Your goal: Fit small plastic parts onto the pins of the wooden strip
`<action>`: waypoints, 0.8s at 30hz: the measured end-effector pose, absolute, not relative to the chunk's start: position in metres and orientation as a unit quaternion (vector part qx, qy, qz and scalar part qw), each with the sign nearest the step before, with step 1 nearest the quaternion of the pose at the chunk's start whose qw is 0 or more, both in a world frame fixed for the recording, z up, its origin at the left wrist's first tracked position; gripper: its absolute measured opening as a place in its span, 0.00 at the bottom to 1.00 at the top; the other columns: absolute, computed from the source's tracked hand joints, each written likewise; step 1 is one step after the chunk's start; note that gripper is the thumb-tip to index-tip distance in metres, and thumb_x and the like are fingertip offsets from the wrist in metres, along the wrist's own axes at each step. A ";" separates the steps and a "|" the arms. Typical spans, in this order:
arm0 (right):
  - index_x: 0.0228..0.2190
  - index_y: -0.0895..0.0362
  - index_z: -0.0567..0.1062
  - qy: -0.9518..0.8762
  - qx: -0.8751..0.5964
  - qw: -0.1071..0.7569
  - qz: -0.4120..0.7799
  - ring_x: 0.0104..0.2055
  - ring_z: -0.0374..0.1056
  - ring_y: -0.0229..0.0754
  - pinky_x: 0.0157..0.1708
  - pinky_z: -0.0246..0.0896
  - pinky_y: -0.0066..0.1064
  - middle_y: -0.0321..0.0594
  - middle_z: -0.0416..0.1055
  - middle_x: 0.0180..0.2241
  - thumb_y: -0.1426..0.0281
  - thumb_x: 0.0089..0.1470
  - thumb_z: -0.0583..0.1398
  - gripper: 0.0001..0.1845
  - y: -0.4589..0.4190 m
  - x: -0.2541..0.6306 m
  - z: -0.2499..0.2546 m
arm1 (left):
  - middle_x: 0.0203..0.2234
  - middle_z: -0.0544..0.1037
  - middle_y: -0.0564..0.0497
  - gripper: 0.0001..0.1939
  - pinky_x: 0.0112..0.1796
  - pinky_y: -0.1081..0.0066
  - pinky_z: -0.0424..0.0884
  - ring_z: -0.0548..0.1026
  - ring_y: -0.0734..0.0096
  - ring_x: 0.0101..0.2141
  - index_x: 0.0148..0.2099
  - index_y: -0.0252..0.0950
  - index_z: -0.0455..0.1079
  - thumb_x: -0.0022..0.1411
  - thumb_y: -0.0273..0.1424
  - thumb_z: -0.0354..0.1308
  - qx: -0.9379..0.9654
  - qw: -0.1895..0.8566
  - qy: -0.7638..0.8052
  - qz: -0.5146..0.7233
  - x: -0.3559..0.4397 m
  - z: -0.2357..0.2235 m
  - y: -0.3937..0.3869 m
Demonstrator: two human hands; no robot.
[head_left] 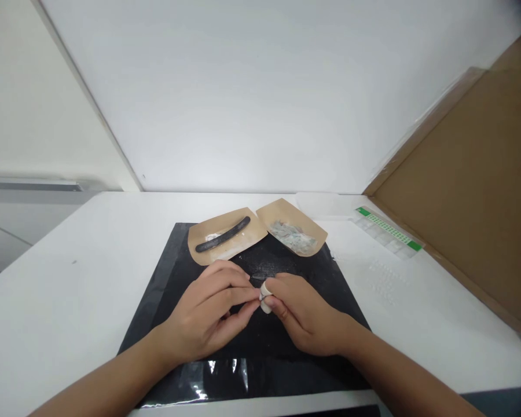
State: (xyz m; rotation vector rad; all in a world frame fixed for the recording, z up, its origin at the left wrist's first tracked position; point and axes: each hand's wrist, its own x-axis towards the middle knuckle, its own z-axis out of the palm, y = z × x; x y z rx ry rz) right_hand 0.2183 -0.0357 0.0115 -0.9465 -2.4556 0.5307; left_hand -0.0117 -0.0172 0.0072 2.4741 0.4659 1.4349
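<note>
My left hand (212, 307) and my right hand (306, 313) meet over a black mat (165, 324). The thumb and forefinger of my left hand are pinched together at the tips of my right fingers. Pale off-white coverings (265, 292) show on my right thumb and forefinger, which are also closed in a pinch. Something very small lies between the fingertips, too small to make out. Beyond my left hand, a dark curved nail file (223, 234) rests across a brown paper tray (254, 231).
A second paper tray (282, 204) holds crumpled pale greenish scraps (293, 236). To the right lie a clear case with a green label (388, 230) and several small clear pieces (384, 282) on the white table (61, 313). A cardboard panel (473, 174) rises along the right side.
</note>
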 end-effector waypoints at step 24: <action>0.32 0.53 0.59 -0.904 -0.283 0.150 0.283 0.30 0.57 0.39 0.35 0.53 0.32 0.33 0.63 0.28 0.66 0.71 0.47 0.12 -0.031 0.225 0.019 | 0.33 0.78 0.48 0.06 0.25 0.73 0.68 0.75 0.72 0.28 0.47 0.30 0.73 0.70 0.21 0.58 0.933 0.041 0.114 0.340 -0.021 0.015 -0.023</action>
